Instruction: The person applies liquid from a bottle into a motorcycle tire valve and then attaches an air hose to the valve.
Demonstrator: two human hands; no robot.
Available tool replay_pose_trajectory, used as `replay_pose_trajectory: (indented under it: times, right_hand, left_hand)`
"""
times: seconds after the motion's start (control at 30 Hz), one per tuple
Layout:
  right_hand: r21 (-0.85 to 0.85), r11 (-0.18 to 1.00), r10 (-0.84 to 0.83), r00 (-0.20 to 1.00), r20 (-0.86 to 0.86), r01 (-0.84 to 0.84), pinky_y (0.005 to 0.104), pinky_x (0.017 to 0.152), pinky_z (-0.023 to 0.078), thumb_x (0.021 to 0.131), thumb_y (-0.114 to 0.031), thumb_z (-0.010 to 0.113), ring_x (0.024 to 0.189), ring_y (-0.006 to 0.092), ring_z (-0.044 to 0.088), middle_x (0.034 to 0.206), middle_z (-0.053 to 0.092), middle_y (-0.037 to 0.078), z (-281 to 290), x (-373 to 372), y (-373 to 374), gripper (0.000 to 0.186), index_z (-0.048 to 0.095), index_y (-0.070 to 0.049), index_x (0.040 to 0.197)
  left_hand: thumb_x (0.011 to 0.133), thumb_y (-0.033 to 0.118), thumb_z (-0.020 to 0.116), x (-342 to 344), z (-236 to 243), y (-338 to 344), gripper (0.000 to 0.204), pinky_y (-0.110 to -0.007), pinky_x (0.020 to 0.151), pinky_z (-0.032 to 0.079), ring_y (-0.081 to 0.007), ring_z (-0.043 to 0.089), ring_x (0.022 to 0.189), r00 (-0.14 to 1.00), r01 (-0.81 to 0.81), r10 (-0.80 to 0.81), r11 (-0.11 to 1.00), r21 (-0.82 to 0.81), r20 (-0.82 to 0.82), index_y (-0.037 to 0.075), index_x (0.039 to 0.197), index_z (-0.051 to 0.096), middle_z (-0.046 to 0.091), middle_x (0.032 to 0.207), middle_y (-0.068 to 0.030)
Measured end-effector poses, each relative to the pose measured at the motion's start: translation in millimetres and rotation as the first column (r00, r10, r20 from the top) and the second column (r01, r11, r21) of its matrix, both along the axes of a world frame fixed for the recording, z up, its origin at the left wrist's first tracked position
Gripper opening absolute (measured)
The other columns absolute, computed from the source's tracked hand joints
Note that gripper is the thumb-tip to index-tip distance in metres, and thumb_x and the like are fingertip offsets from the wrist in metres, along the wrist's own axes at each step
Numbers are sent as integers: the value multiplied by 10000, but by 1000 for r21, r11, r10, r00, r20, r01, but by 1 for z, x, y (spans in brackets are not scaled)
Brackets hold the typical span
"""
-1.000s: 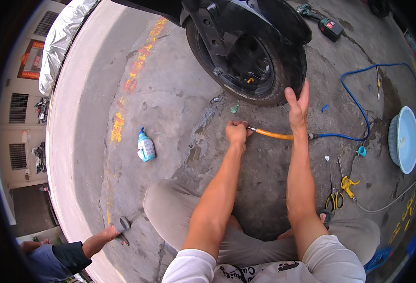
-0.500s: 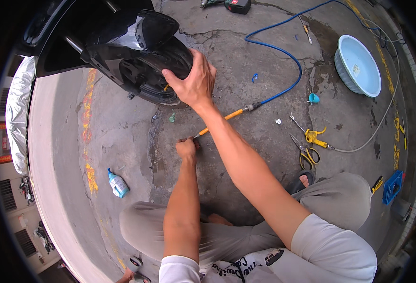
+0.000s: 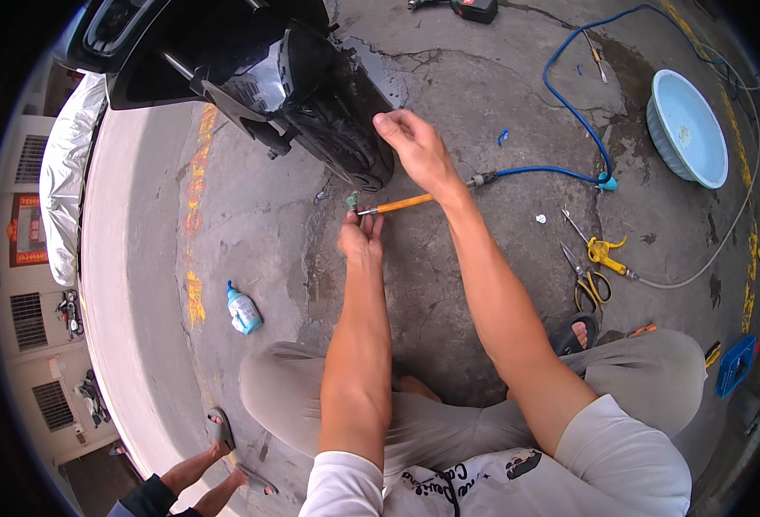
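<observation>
My left hand (image 3: 362, 234) is turned palm up, its fingers closed at the metal tip of an orange, pen-shaped air tool (image 3: 404, 204). A blue hose (image 3: 539, 171) joins the tool's other end. My right hand (image 3: 420, 158) is beside the front wheel (image 3: 358, 146) of a black scooter (image 3: 264, 73), its fingers loosely curved and thumb apart. Nothing shows in that hand; whether its thumb touches the tyre I cannot tell. My right forearm crosses above the tool's hose end. A small green scrap (image 3: 351, 201) lies just past my left fingertips.
Right of me lie a yellow air blow gun (image 3: 606, 252), scissors (image 3: 588, 280) and a small teal cup (image 3: 607, 182). Farther off stands a light blue basin (image 3: 688, 129). A blue-and-white bottle (image 3: 243, 310) lies at left. Another person's legs (image 3: 199, 470) are at lower left.
My right hand has come away from its grip on the tyre, toward the right. The wheel has turned. My left hand and the air tool have moved closer to it; another person's legs have entered further.
</observation>
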State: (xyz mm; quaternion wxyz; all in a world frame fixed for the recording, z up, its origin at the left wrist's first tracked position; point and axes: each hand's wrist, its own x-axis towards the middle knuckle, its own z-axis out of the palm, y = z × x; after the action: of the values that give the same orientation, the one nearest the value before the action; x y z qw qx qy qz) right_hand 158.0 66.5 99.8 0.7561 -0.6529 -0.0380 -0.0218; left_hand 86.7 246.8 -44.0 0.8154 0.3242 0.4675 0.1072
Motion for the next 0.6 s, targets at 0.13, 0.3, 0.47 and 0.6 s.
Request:
replay_pose_trajectory:
  times: [0.13,0.3,0.47,0.6]
  right_hand:
    - [82,997,26,991,-133,-15,317,688,516,1046,-514,577,717,167,648,721,653,68,-28,44,10,560,705,9,892]
    - [228,935,345,846,-407,-271,364,741,551,1054,-373,586,819,195,694,958,739,92,-79,100,22,384,728,-17,1081]
    - [512,837,491,677,-549,-192,413,952,569,1045,-349,581,1035,244,730,1181,765,115,-103,99,46,410,699,-29,1273]
    - [485,848,493,652,-576,-213,417,958,567,1042,-358,585,1041,246,729,1185,764,118,-111,103,51,419,698,-30,1276]
  left_hand:
    - [1112,205,516,32,25,42,197,-455,866,612,-266,674,916,945,-192,212,976,-105,247,27,1088,595,641,1003,-92]
    - [1079,194,601,56,57,38,232,-387,817,626,-275,686,893,908,245,-232,970,8,347,-29,1142,603,668,981,-136]
    - [1043,129,646,59,57,55,195,-370,775,652,-234,697,823,906,260,-298,952,160,300,-40,1140,632,681,930,-116]
    - [1026,94,654,67,57,58,162,-364,765,653,-195,680,777,912,272,-332,928,254,239,-30,1130,642,679,904,-87]
